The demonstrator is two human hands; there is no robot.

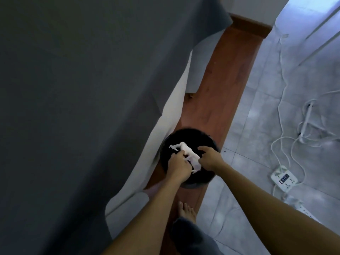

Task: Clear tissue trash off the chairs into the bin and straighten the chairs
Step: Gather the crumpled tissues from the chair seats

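A round black bin point(191, 183) stands on the brown wooden floor strip beside a grey cloth-covered table. Both my hands reach over its mouth. White crumpled tissue point(189, 153) lies between them above the dark inside of the bin. My left hand point(177, 163) pinches the tissue's near-left end with closed fingers. My right hand point(209, 159) touches the tissue's right end, its index finger stretched out over the bin. No chair is in view.
The grey tablecloth point(73, 107) with a pale hanging edge fills the left. Grey tiles on the right carry white power strips point(284, 179) and tangled white cables point(309, 126). My bare foot point(186, 212) stands on the wood strip behind the bin.
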